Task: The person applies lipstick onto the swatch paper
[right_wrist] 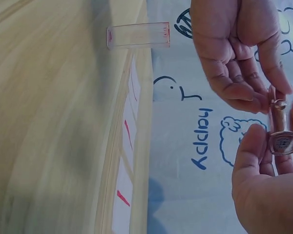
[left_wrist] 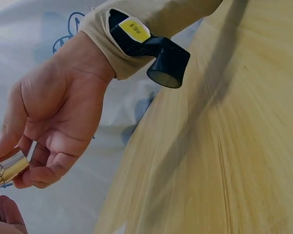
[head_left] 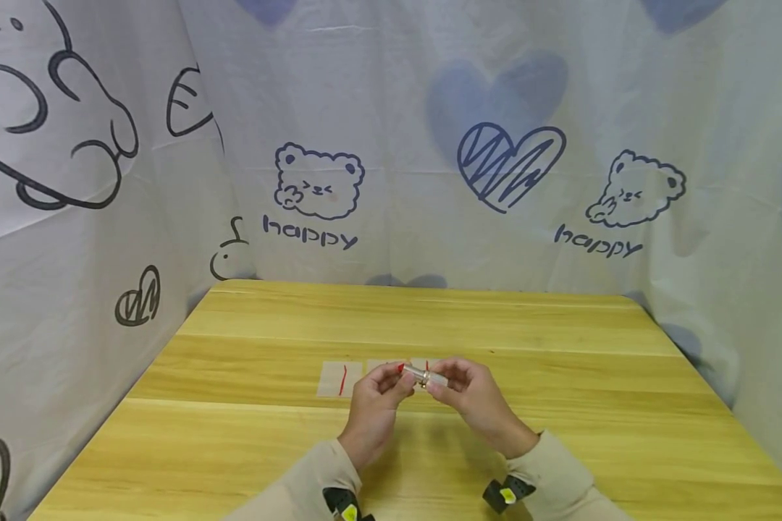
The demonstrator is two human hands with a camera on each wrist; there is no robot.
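Observation:
A lipstick (head_left: 423,375) lies across both hands above the table, its red tip toward the left and its pale base toward the right. My left hand (head_left: 374,409) pinches the tip end between thumb and fingers. My right hand (head_left: 478,398) grips the base end. In the left wrist view the gold tube (left_wrist: 14,168) lies against the right hand's fingers, with left fingertips (left_wrist: 5,212) just below it. The right wrist view shows the lipstick's square end (right_wrist: 282,143) between the right thumb and fingers. Parts of the tube are hidden by fingers.
Pale paper pieces (head_left: 329,380) with red strokes lie in a row beyond the hands. A clear upright container (right_wrist: 139,36) with reddish marks stands on the wooden table (head_left: 202,434); I cannot make it out in the head view. Printed cloth (head_left: 391,108) hangs around the table.

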